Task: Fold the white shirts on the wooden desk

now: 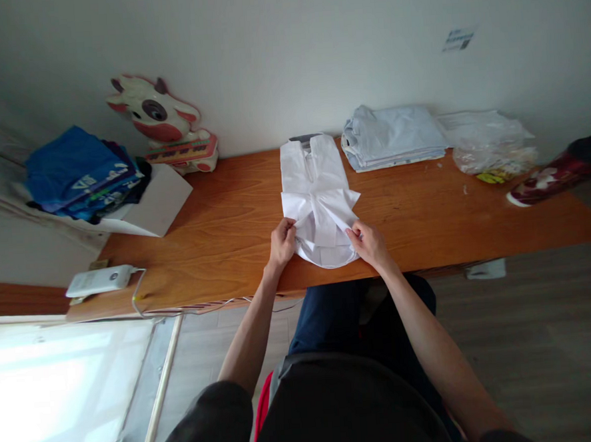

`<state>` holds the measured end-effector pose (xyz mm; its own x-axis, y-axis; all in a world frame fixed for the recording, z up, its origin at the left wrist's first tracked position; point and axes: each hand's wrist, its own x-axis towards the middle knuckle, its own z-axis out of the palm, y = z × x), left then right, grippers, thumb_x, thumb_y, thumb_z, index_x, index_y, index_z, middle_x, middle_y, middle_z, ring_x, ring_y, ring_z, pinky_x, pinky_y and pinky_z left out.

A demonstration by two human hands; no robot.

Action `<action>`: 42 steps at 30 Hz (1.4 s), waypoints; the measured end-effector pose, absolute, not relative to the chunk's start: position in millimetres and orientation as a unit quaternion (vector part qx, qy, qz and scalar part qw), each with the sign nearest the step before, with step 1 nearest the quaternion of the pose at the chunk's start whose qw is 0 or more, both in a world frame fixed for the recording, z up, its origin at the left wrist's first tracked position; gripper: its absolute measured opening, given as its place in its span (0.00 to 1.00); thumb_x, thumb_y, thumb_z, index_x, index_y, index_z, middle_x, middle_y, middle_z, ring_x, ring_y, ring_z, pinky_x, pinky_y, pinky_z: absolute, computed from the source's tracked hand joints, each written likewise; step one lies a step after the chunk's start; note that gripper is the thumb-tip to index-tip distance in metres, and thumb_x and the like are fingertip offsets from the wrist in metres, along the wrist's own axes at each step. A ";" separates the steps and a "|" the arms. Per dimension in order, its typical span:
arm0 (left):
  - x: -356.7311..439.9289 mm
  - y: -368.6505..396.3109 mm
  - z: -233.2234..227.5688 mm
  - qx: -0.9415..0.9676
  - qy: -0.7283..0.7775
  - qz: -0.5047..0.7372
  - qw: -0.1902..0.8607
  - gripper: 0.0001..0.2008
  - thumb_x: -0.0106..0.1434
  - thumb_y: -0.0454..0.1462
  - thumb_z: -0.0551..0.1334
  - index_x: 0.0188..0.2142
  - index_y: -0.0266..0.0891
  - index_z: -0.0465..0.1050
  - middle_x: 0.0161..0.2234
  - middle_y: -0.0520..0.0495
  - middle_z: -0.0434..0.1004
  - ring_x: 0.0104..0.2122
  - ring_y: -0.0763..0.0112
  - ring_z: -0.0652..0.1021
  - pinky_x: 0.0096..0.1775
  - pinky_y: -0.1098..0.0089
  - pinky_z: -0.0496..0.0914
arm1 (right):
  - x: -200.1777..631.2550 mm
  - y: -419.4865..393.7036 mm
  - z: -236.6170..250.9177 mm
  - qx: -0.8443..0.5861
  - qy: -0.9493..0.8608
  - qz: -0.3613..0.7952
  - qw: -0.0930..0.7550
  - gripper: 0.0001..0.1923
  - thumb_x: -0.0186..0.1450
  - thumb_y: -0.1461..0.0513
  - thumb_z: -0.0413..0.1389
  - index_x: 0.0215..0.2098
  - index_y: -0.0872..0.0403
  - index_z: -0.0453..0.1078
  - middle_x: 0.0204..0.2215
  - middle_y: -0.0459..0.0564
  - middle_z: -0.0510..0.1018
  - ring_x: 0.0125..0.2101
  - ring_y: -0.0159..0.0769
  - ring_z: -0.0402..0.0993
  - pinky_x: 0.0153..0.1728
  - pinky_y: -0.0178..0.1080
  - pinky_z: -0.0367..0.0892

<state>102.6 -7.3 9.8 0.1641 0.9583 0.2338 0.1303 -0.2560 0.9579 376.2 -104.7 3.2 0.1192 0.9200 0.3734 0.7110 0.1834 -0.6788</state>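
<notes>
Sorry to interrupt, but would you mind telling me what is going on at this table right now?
A person has a white shirt spread on the wooden table, partly folded with its sleeves crossed over the middle. The left hand and the right hand each pinch the near hem at its own side. A stack of folded pale garments sits by the wall to the right, and a blue pile lies at the far left.

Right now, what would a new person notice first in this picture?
First the white shirt at the middle of the wooden table, with the left hand and right hand pinching its near edge. Next the cow toy by the wall at the far left, beside a blue pile. A folded stack lies at the far right.
</notes>
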 end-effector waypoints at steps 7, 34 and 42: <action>57.9 -5.4 28.2 0.451 0.404 0.584 0.540 0.09 0.60 0.42 0.64 0.29 0.43 0.66 0.25 0.55 0.64 0.24 0.72 0.66 0.28 0.71 0.62 | 416.0 -111.4 8.1 -0.600 -0.386 0.184 0.676 0.14 0.63 0.51 0.64 0.40 0.49 0.69 0.28 0.41 0.68 0.27 0.34 0.63 0.30 0.36 0.59; 48.5 1.9 44.5 0.682 0.527 0.389 0.325 0.23 0.65 0.52 0.72 0.53 0.44 0.74 0.43 0.44 0.83 0.36 0.64 0.82 0.35 0.67 0.74 | 549.4 -126.7 20.4 -0.735 -0.534 0.188 0.372 0.33 0.63 0.52 0.66 0.65 0.52 0.71 0.45 0.57 0.85 0.42 0.49 0.83 0.46 0.49 0.77; 51.3 -3.8 35.2 0.755 0.532 0.319 0.212 0.08 0.70 0.35 0.62 0.44 0.43 0.81 0.44 0.42 0.85 0.40 0.61 0.83 0.43 0.63 0.75 | 593.6 -168.3 1.4 -0.747 -0.511 0.071 0.420 0.17 0.69 0.54 0.55 0.51 0.52 0.79 0.49 0.60 0.86 0.47 0.48 0.83 0.50 0.47 0.74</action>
<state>51.3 -3.8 35.2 0.2301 0.9390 0.2555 0.6688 -0.3433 0.6594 593.6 -168.3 1.4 0.4682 0.8224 0.3231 0.7029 -0.1250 -0.7003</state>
